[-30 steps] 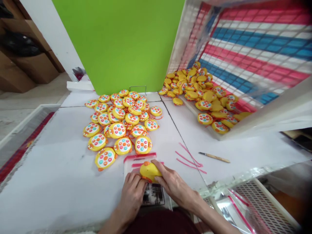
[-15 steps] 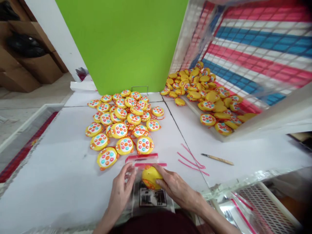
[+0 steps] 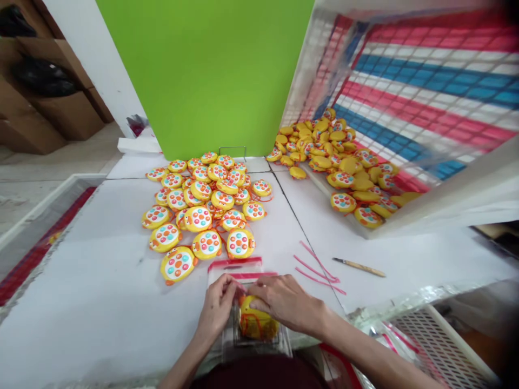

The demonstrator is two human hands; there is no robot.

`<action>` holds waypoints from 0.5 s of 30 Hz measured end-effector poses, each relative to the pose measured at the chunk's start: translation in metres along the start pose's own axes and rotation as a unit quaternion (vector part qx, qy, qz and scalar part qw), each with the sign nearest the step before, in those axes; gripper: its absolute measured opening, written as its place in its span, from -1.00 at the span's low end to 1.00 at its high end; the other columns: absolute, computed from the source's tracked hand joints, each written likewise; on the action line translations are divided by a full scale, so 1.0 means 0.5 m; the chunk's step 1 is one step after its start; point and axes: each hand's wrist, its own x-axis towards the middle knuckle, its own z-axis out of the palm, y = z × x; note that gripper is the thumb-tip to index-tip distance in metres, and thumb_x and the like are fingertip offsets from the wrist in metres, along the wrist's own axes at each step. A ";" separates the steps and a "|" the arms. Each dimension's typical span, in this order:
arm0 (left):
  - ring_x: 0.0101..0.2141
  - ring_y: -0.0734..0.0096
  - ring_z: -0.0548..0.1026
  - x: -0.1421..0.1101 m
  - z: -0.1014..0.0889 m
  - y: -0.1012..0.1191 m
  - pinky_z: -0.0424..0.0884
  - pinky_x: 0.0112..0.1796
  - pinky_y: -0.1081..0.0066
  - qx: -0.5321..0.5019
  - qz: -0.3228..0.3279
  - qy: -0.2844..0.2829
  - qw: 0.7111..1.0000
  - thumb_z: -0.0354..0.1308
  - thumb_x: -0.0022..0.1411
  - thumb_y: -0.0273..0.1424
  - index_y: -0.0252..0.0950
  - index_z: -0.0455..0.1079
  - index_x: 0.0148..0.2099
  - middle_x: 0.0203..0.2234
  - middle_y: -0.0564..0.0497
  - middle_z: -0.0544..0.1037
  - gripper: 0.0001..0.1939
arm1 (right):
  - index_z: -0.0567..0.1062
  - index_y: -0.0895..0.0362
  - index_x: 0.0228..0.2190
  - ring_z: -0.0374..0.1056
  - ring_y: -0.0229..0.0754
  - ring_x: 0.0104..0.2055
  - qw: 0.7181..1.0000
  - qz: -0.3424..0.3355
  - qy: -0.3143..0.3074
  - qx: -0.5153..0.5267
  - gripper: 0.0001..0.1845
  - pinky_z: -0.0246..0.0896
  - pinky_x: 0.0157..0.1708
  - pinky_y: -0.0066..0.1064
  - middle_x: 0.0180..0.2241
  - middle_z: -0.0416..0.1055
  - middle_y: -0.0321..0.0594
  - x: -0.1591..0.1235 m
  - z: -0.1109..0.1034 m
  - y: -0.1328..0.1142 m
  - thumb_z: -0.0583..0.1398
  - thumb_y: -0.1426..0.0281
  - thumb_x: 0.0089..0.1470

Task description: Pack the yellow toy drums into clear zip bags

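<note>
A yellow duck-shaped toy with an orange cord lies inside a clear plastic bag at the table's front edge, close to my body. My left hand pinches the bag's upper edge, left of the toy. On the other side my right hand is curled over the bag's mouth, its thumb against the top of the toy; exactly what its fingertips grip is partly hidden. Just beyond my hands lie more clear bags with pink-red top strips.
Ahead is a pile of duck toys with coloured dots. More fill a mesh-sided bin at right. Pink strips and a wooden-handled craft knife lie right. A green board stands behind; a white basket sits below right.
The toy has moved down into the bag, away from my right hand's grasp. My right hand has shifted to the bag's mouth, and my left hand has come closer to it.
</note>
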 end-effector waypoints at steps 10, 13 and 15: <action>-0.44 0.31 0.50 -0.011 -0.007 -0.010 0.42 -0.42 0.39 -0.078 -0.051 0.003 0.996 0.02 0.16 -0.13 -0.26 0.24 -0.42 -0.52 0.03 0.50 -0.70 | 0.45 0.16 -0.40 0.38 -0.19 -0.39 0.998 -0.005 0.042 0.038 -0.82 0.15 -0.37 -0.47 -0.42 0.48 -0.20 0.016 0.050 -0.038 0.10 0.35 0.14; -0.42 0.30 0.50 -0.011 -0.005 -0.017 0.43 -0.41 0.39 -0.066 -0.041 0.013 0.997 0.01 0.17 -0.13 -0.26 0.26 -0.39 -0.50 0.02 0.50 -0.70 | 0.46 0.16 -0.36 0.38 -0.21 -0.41 0.997 0.026 0.065 0.040 -0.81 0.11 -0.42 -0.49 -0.40 0.48 -0.19 0.019 0.062 -0.026 0.07 0.38 0.16; -0.45 0.32 0.48 -0.010 -0.004 -0.022 0.42 -0.43 0.40 -0.066 -0.036 0.015 0.997 0.02 0.17 -0.12 -0.27 0.26 -0.39 -0.53 0.04 0.48 -0.70 | 0.48 0.15 -0.35 0.39 -0.21 -0.43 0.996 0.040 0.071 0.042 -0.77 0.10 -0.44 -0.49 -0.44 0.49 -0.21 0.020 0.069 -0.018 0.04 0.37 0.19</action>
